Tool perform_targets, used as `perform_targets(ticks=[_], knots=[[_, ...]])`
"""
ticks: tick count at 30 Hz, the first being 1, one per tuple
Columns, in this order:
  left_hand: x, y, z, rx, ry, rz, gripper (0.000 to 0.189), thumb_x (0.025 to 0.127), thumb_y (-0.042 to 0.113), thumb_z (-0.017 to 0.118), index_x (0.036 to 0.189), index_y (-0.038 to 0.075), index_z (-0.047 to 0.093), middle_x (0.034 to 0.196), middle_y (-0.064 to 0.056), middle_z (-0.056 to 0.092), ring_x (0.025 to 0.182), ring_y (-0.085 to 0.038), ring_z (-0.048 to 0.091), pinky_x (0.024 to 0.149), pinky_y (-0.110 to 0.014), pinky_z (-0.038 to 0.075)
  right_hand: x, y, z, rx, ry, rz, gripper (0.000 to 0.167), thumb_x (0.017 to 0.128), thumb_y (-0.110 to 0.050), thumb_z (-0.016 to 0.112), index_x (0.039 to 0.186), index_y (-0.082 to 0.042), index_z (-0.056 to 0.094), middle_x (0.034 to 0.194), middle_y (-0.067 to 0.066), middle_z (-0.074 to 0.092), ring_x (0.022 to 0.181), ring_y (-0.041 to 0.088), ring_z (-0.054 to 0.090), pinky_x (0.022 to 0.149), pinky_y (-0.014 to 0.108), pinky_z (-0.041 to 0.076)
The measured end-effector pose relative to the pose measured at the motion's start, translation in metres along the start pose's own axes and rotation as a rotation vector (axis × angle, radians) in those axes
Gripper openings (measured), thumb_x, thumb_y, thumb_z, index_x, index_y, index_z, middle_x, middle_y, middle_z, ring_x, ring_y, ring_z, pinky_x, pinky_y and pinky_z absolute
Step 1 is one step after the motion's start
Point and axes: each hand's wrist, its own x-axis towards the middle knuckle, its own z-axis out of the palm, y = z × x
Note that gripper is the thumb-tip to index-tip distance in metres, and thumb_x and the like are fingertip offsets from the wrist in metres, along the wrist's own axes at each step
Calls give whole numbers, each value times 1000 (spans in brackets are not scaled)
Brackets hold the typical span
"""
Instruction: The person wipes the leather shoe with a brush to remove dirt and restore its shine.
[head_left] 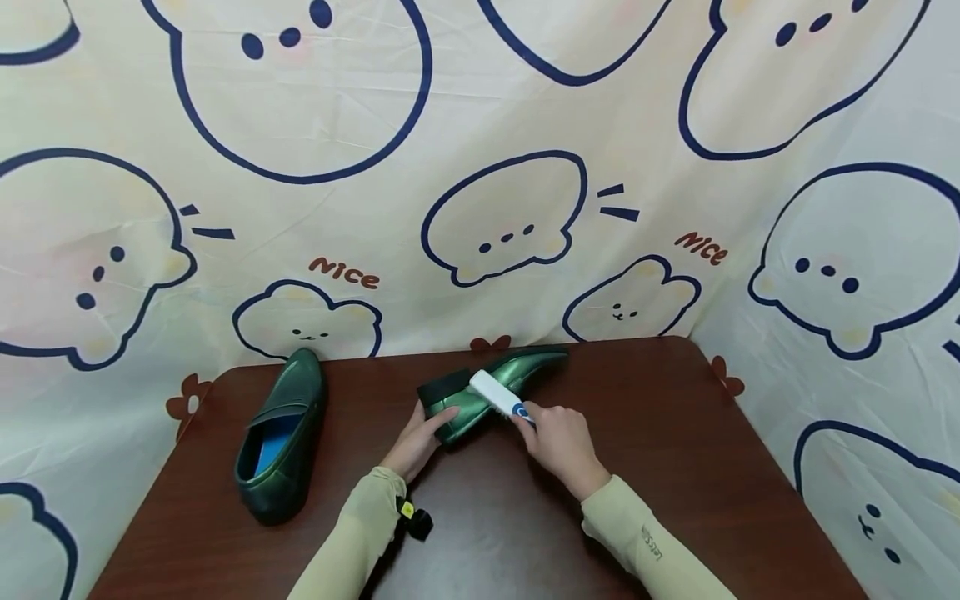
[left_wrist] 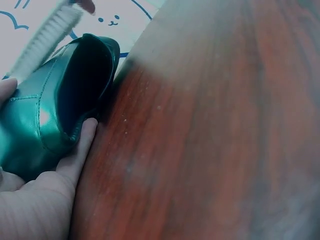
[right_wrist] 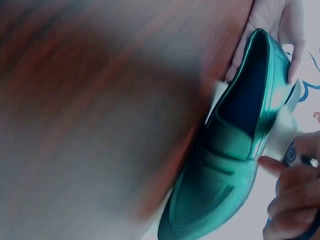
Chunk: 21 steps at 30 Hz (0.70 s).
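Head view, with the clock set on the middle of the table (head_left: 652, 492): the held shoe (head_left: 465, 410) lies on its side at 12 o'clock, its heel toward 10 and its toe toward 1, close to the far edge. The other shoe (head_left: 298, 454) stands upright at 9 o'clock, its toe at the far edge and its mouth turned up, with a blue insole (head_left: 275, 442) inside. The left hand (head_left: 416, 442), at 10 o'clock, grips the held shoe at its heel end, thumb along the green side. The right hand (head_left: 561, 442), at 2 o'clock, has its fingers curled round the brush (head_left: 493, 390), whose white head slants across that side. Brown wood runs from 2 to 5 o'clock, between the right arm and the right edge, and a strip of it separates the other shoe from the left arm. Beyond the far edge hangs a printed cloth (head_left: 390, 217). The left wrist view adds the held shoe's dark mouth at 10 o'clock, a fingertip at its rim, and the brush's bristles beside the shoe; how deep the hollow goes cannot be told. The right wrist view shows its dark blue inside and the band over its top, with the toe at 6 o'clock.
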Motion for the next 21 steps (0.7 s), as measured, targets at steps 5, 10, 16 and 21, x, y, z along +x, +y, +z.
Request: perform_targets(ticks=[5,10,16,21], knots=[[0,-1,-2,37,6,-18,117,96,48,72,163,25,-21,172,-5,-21,161,-34,-1,125,-62,19,6,25,-5,-66,46,137,31,97,-35,73,110,-7,76,74,9,73,49,18,55,45,36,45],[-1,-4,-5,29,-9,-9,114,97,46,70,163,25,-21,173,-8,-16,161,-35,4,125,-61,20,7,39,-5,-46,43,180,33,98,-34,72,115,-6,76,78,11,75,50,17,55,46,35,49],[2,2,1,43,17,-15,110,98,53,66,165,24,-17,174,-12,-7,159,-37,15,123,-62,24,9,41,-8,-47,69,167,34,97,-33,73,114,-4,76,80,13,76,50,17,56,46,35,49],[5,5,9,60,112,-14,109,93,62,68,167,18,0,166,-18,25,143,-36,43,116,-58,38,10,36,-8,-53,53,178,34,98,-34,72,114,-4,76,79,12,75,51,17,56,47,36,49]])
